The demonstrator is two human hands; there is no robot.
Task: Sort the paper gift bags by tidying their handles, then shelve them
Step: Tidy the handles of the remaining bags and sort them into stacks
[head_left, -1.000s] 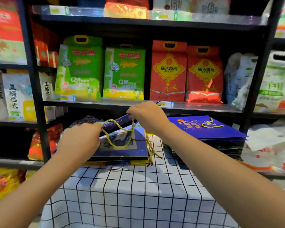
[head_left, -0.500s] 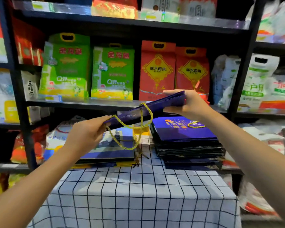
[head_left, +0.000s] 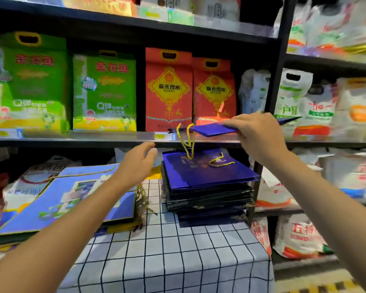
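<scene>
Here, right hand point(head_left: 256, 134) gripping a flat dark blue paper gift bag point(head_left: 213, 130) level above a stack of folded dark blue bags point(head_left: 209, 187), its yellow cord handles point(head_left: 187, 142) dangling, left hand point(head_left: 137, 166) relaxed and empty beside the stack, on a checked tablecloth point(head_left: 167, 250).

Looks like a grocery shop: black metal shelving point(head_left: 135, 140) packed with green rice bags point(head_left: 104, 92), red rice bags point(head_left: 168, 89) and price-tag strips point(head_left: 89, 135) along shelf edges.
</scene>
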